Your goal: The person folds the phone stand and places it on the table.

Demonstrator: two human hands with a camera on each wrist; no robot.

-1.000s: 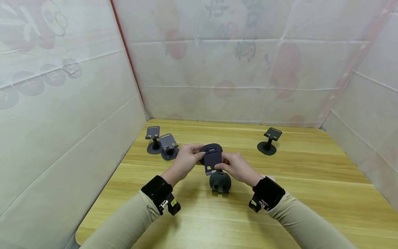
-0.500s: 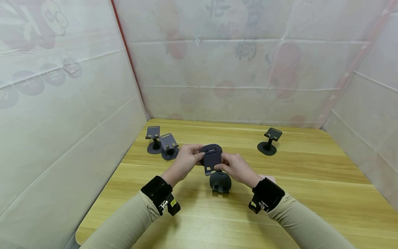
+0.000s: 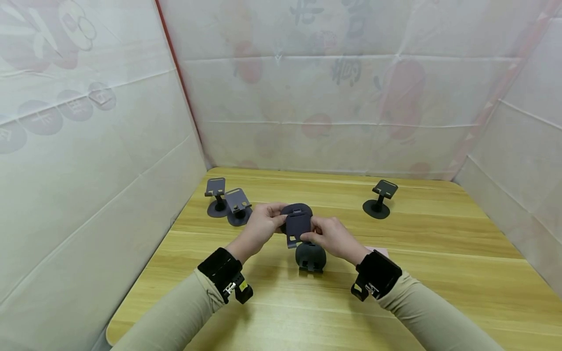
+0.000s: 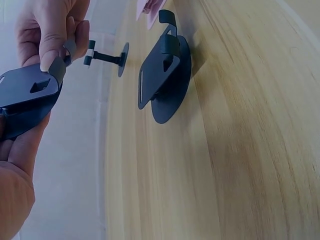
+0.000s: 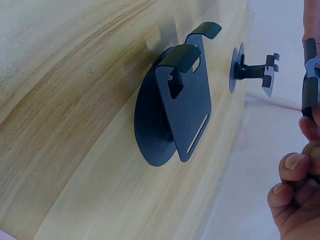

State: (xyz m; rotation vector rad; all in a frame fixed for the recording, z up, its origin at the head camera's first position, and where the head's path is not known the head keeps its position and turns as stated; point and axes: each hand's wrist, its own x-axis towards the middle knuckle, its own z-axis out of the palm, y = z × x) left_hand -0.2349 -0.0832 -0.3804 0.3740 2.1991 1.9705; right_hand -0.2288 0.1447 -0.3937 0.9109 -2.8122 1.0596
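Held stand (image 3: 297, 223): a dark phone stand, lifted off the worktop (image 3: 439, 273) between both hands, just above and behind the folded stand; its plate faces the person and its round base shows behind the plate.
Left hand (image 3: 260, 228): fingers curled round the left edge of the held stand, thumb on the base; in the left wrist view the thumb side lies under the dark plate (image 4: 27, 95).
Right hand (image 3: 331, 236): pinches the right edge of the held stand's plate with thumb and fingertips; the right wrist view shows only its curled fingertips (image 5: 292, 192) at the frame edge.
Folded stand (image 3: 310, 256): lies on the worktop just below the held stand, plate folded down onto its round base, hooks towards the person; touched by neither hand.
Pair of stands (image 3: 228, 201): upright, left of the held stand, near the left wall, their bases touching or overlapping.
Far stand (image 3: 379, 197): upright, well to the right of the held stand, alone.
Pink slip (image 3: 381, 251): flat on the worktop, right of the folded stand, partly hidden by the right wrist.
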